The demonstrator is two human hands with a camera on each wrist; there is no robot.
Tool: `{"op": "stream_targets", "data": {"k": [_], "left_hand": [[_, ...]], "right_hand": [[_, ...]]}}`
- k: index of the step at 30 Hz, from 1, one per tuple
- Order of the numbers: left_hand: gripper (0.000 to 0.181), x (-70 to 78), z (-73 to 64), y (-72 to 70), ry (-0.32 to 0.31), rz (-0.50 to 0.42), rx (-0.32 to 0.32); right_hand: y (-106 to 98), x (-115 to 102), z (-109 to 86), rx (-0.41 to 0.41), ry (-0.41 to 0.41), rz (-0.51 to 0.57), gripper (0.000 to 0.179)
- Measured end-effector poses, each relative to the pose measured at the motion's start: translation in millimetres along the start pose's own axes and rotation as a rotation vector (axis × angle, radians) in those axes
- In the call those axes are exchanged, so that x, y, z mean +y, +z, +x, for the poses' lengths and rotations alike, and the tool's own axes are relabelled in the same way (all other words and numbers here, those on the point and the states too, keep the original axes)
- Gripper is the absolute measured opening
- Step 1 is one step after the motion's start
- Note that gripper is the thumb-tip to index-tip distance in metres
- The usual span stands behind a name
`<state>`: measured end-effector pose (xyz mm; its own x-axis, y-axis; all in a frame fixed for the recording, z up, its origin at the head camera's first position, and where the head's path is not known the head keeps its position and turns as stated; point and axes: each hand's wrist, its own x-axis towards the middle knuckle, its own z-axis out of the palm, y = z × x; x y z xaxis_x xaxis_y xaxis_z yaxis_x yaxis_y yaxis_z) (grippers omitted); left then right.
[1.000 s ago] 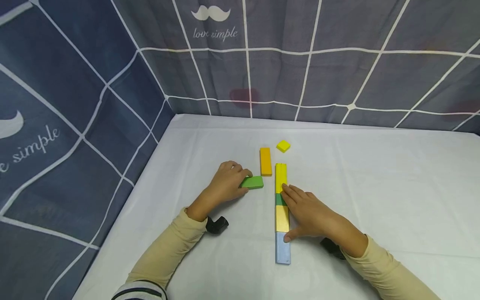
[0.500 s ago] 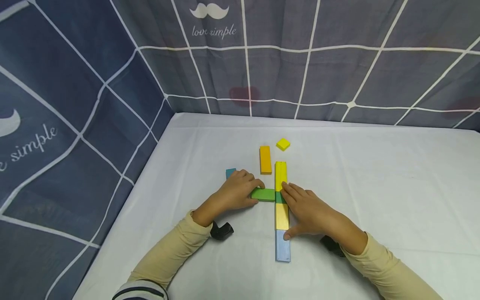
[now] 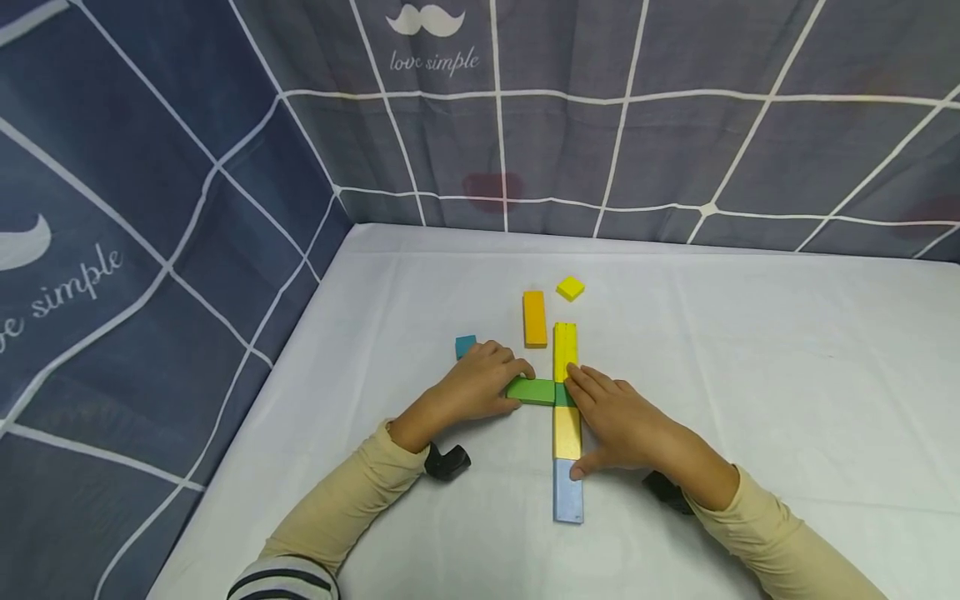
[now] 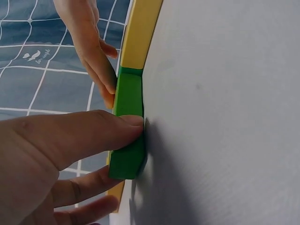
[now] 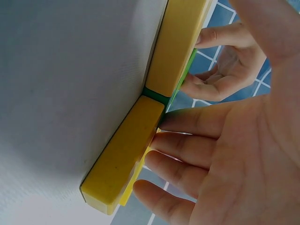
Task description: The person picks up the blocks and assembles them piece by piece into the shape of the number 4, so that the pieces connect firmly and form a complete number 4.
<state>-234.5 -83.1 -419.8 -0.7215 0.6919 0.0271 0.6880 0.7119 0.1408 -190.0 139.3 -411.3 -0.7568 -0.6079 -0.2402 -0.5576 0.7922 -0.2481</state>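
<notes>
My left hand [image 3: 476,385] pinches a bright green block [image 3: 531,392] between thumb and fingers; the left wrist view shows the thumb across its side. The block lies crosswise, its right end against a straight row of blocks. From far to near, that row has a yellow block [image 3: 565,350], a dark green block [image 3: 564,396], a pale yellow block [image 3: 566,433] and a light blue block [image 3: 567,496]. My right hand [image 3: 618,423] rests along the row's right side, fingers extended. Its fingertips touch near the yellow and dark green blocks, its thumb at the light blue one.
Beyond the left hand lies an orange block [image 3: 535,320], with a small yellow block [image 3: 571,288] farther back. A blue block [image 3: 465,345] is partly hidden behind the left hand. A white cloth covers the table; a grey checked curtain [image 3: 570,150] rises behind.
My left hand has brought the bright green block right and nearer, up against the row, uncovering part of the blue block. The right hand has stayed in place.
</notes>
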Motion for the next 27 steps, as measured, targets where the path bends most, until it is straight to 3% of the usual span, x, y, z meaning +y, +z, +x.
{"op": "stream_targets", "data": {"k": [7, 13, 16, 21, 27], "left_hand": [[0.034, 1.4, -0.2, -1.0, -0.017, -0.006, -0.029], [0.056, -3.0, -0.6, -7.3, -0.06, -0.061, -0.079], [0.066, -10.0, -1.5, -14.9, -0.1, -0.083, -0.056], [0.067, -26.4, -4.0, -26.3, -0.168, -0.092, -0.008], [0.066, -44.7, -9.4, -28.5, -0.238, -0.124, 0.005]], "right_hand": [[0.6, 0.3, 0.6, -0.001, 0.002, -0.012, 0.113], [0.3, -0.4, 0.5, -0.005, 0.005, -0.004, 0.113], [-0.1, -1.1, 0.7, -0.012, 0.007, -0.006, 0.113], [-1.2, -0.9, 1.1, -0.009, 0.007, -0.016, 0.113], [-0.4, -1.0, 0.3, -0.005, 0.006, -0.002, 0.113]]}}
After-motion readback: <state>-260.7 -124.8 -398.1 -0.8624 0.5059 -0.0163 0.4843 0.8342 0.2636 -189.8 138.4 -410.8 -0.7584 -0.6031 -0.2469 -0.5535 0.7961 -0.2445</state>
